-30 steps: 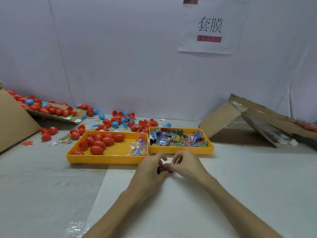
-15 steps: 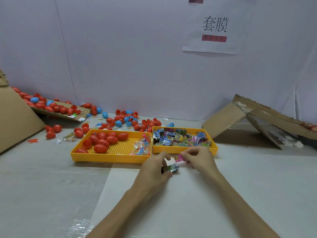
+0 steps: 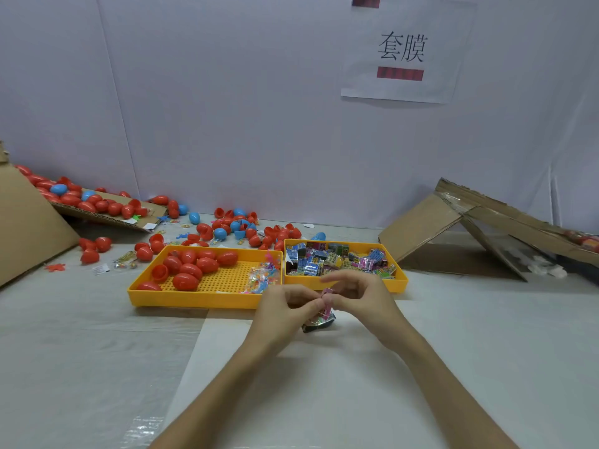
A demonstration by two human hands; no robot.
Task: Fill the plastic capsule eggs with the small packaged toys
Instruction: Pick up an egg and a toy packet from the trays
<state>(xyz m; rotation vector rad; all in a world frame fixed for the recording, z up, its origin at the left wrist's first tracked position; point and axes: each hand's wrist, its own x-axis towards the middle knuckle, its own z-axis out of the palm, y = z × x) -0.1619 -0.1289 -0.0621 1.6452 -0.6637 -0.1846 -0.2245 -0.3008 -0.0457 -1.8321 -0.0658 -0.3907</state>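
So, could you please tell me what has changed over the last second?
The right hand brought its pink packet against the left hand, just above the dark packet the left hand holds. The yellow trays and red eggs stayed put.

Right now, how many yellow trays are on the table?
2. The left tray holds red eggs and clear packets; the right tray, beside it, holds colourful packaged toys. I see no others, hidden or not.

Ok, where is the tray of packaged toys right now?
Head view: the toy tray sits centre-right, directly right of the egg tray, just beyond the right hand and left of the folded cardboard.
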